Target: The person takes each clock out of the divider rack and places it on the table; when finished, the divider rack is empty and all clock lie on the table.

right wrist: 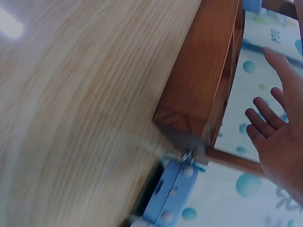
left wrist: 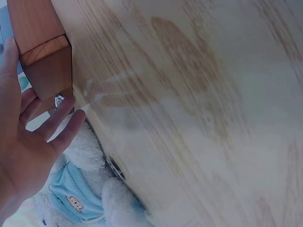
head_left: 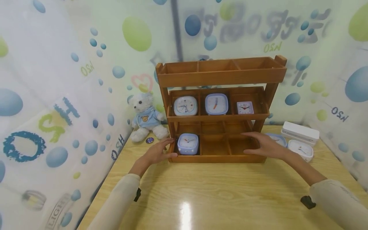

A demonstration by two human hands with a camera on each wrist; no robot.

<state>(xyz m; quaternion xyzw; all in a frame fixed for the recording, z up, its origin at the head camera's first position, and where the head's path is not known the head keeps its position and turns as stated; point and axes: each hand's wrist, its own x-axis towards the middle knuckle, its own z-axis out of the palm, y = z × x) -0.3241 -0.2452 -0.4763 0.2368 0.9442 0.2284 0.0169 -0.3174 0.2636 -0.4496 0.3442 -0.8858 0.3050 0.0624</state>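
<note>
A brown wooden tiered shelf [head_left: 222, 76] stands on the table against the wall. My left hand [head_left: 157, 152] is at the left end of its bottom tier, fingers straight and spread along the outer side, thumb by the front corner. In that tier's left compartment sits a blue-purple alarm clock [head_left: 188, 144]. With fingers spread and nothing in them, my right hand [head_left: 263, 145] is over the right end of the bottom tier, near the right compartment. On the middle tier stand a white round-cornered clock [head_left: 185, 106], a lilac clock [head_left: 217, 104] and a small pink-white square clock [head_left: 245, 108].
A white teddy bear [head_left: 146, 116] in a blue hoodie sits left of the shelf, with a small dark round disc [head_left: 149, 140] beside it. Right of the shelf lie a blue clock [head_left: 277, 140], a white clock [head_left: 300, 150] and a long white box [head_left: 300, 132]. Patterned curtains surround the table.
</note>
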